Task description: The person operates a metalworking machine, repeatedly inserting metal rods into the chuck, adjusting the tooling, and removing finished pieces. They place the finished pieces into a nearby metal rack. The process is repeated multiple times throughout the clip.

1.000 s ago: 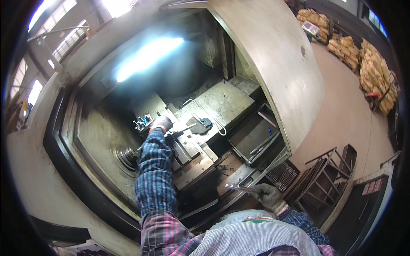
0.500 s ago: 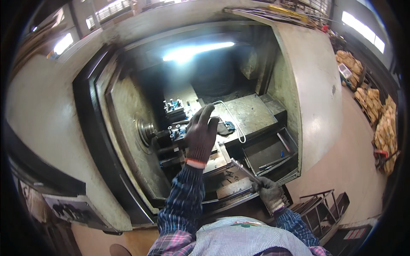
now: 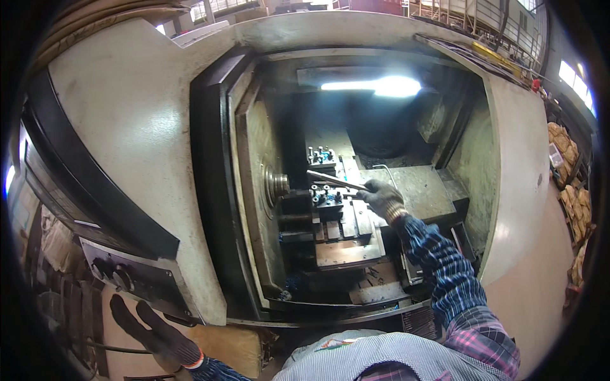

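Observation:
My right hand [image 3: 383, 199], in a dark knitted glove, reaches into a lathe and is closed around a slim metal rod [image 3: 337, 180]. The rod points left toward the spindle nose [image 3: 277, 184]; its tip appears apart from it. Below the rod sits a tool holder [image 3: 326, 198] with upright bolts, and a second bolted tool holder [image 3: 321, 157] stands farther back. Whether the rod touches either one I cannot tell. My left hand [image 3: 155, 336], gloved too, is outside at the lower left, fingers apart and holding nothing, just below the control panel with knobs [image 3: 135, 277].
Around the opening run a dark door edge [image 3: 213, 190] on the left and a pale housing [image 3: 518, 171] on the right. A bent white tube [image 3: 385, 171] lies behind my right hand. A tan block [image 3: 225, 346] is low at the front. Wrapped bundles [image 3: 575, 209] line the far right.
My right hand has carried the rod from the machine's front edge inward over the tool holders. My left hand has left the tool holders for the lower left. The view has shifted left.

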{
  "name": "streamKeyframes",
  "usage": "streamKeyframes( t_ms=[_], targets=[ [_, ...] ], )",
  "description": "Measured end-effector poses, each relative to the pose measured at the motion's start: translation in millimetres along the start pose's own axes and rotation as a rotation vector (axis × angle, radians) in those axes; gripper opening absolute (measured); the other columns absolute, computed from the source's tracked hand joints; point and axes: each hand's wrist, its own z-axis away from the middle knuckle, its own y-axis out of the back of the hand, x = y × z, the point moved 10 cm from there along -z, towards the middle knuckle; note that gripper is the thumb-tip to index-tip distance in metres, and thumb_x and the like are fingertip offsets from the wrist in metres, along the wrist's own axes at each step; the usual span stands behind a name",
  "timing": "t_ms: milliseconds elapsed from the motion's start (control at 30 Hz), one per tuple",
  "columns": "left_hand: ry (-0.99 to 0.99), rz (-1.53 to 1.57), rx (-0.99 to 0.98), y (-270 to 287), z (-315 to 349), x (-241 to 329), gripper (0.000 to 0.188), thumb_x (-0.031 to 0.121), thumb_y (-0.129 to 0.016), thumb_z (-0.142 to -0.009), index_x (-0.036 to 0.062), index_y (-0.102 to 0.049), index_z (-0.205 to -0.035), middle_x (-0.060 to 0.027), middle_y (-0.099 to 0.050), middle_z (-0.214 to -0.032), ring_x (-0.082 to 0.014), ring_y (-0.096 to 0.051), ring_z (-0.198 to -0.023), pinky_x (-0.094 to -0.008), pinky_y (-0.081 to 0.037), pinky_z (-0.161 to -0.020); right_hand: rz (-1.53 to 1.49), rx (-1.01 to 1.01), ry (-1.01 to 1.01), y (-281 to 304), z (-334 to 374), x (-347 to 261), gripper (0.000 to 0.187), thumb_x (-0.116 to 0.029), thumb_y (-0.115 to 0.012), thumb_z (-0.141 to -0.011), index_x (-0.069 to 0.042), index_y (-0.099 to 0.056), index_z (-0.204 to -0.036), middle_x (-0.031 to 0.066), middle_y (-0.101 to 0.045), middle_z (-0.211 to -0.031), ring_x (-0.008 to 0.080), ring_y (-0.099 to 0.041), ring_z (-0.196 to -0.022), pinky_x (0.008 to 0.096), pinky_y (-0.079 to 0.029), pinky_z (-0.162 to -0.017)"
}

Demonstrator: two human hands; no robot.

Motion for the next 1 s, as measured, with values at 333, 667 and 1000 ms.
streamKeyframes(
  t_ms=[333,667,1000],
  targets=[
    [-0.063,0.042,-0.100,-46,27,-43,0.039,0.006,-0.052,-0.105,-0.0079,-0.050,-0.141,-0.0240,-0.057,-0.139,-0.0306,-0.053,-0.135,-0.0402,-0.052,-0.107,0.337,-0.300,0.028,-71,-80,-68,0.040,-0.042,-0.069,-0.093,-0.014,-0.072,-0.121,0.0115,-0.075,-0.110,0.0275,-0.070,-0.106,0.0420,-0.054,-0.093],
    [-0.041,-0.504,-0.030,-45,13,-20,0.035,0.021,-0.072,-0.096,-0.0076,-0.066,-0.116,-0.0207,-0.070,-0.107,-0.0353,-0.069,-0.090,-0.0427,-0.059,-0.079,-0.023,-0.473,0.158,-139,-134,-44,0.032,-0.029,-0.071,-0.096,-0.007,-0.071,-0.120,0.0070,-0.075,-0.106,0.0172,-0.069,-0.100,0.0330,-0.054,-0.090],
    [-0.035,-0.108,-0.223,-117,54,-9,0.035,0.020,-0.070,-0.098,-0.0069,-0.064,-0.119,-0.0200,-0.068,-0.112,-0.0342,-0.068,-0.095,-0.0416,-0.058,-0.082,0.715,-0.351,0.409,-143,-175,-9,0.035,-0.043,-0.071,-0.086,-0.010,-0.076,-0.098,0.0154,-0.073,-0.085,0.0339,-0.070,-0.079,0.0461,-0.056,-0.072]
  ],
)
